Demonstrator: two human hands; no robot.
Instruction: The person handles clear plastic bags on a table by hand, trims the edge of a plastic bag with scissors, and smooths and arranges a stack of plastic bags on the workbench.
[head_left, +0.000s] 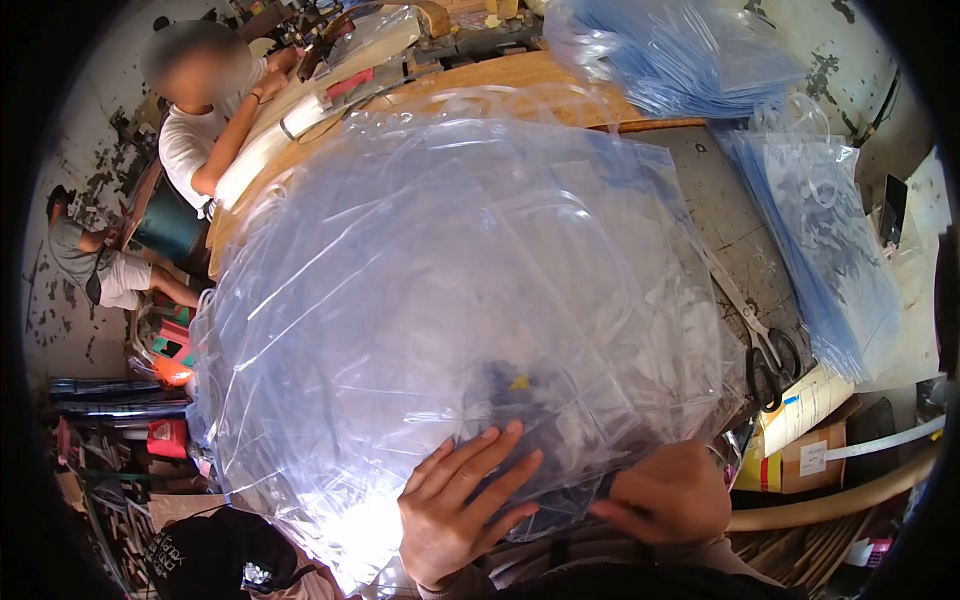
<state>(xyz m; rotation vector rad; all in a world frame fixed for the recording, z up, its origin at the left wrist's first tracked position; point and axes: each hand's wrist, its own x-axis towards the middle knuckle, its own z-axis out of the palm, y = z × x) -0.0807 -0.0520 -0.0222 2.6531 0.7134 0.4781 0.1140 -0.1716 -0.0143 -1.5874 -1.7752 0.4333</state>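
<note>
Clear plastic bags spread under both my hands

The broad pile of clear plastic bags (420,300) fills the middle of the scene, reaching from just in front of me to the wooden tabletop (480,78) at the far side. It looks so rounded that I cannot pick out one long axis for the whole. Loop handles (490,92) stick out along its far edge, and more do so on the left. Long bright creases on the left part slant from near left to far right, and the near edge beside my fingers slants the same way.

My left hand (465,500) lies palm down on the near part, fingers spread and gripping nothing. My right hand (670,495) is at the near right edge, fingers curled and blurred; I cannot tell whether it pinches the plastic.

On the right, a strip of grey tabletop (745,235) gives some room between the pile and a hanging bluish stack (800,250). Scissors (748,314) lie there, blades pointing far left, handles toward the near right. Another bluish stack (680,60) bounds the far right, while a person in white (195,150) sits beyond the far left edge.
</note>
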